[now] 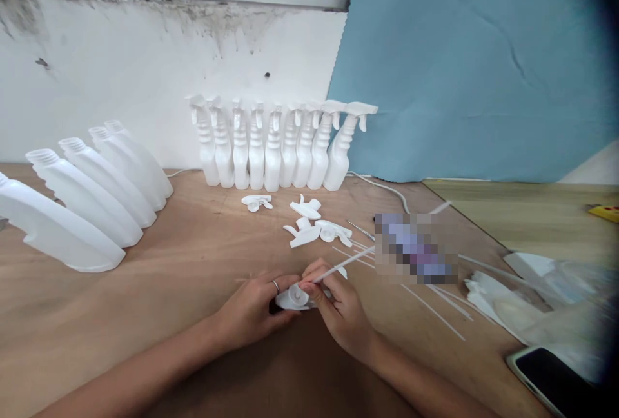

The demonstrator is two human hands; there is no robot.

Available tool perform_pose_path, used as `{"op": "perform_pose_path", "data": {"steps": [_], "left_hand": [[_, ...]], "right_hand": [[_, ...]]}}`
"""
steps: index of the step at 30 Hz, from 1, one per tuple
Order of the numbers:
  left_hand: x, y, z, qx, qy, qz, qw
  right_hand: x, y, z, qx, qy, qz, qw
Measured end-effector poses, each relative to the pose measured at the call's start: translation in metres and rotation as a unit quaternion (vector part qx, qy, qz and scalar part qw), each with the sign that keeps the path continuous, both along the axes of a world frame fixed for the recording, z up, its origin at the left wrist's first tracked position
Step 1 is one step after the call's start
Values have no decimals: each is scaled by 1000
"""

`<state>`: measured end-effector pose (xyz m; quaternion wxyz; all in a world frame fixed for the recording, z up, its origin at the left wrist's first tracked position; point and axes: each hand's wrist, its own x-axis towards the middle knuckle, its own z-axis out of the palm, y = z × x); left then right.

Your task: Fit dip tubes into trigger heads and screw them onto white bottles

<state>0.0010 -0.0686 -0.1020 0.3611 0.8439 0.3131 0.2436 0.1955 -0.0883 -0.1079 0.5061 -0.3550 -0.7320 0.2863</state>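
Near the table's front edge, my left hand (251, 308), with a ring on one finger, is closed round a white spray head (296, 297) whose round collar faces up. My right hand (338, 308) pinches a thin white tube (345, 264) close to that collar; the tube slants up to the right. Whether the tube's end is inside the collar is hidden by the fingers. Several loose spray heads (304, 232) lie on the table beyond my hands. More thin tubes (432, 311) are scattered to the right.
Several white bottles with spray heads (273, 160) stand in a row by the wall. Open bottles without heads (87, 192) stand at the left. To the right are a pixelated object (416, 250), clear plastic bags (512, 308) and a phone (556, 382). A cable (387, 186) runs along the back.
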Motion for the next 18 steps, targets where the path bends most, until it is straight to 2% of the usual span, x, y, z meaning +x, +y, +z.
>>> {"op": "perform_pose_path", "data": {"steps": [8,13,18], "left_hand": [[0,1,-4,-12,0,4,1000],[1,0,-3,-32,-7,8,999],[-3,-2,-3,10,11,-2,1000]], "right_hand": [[0,1,9,63,-96,23,993],[-7,-2,15,30,-125,12,992],[-1,0,6,10,-100,24,995]]}}
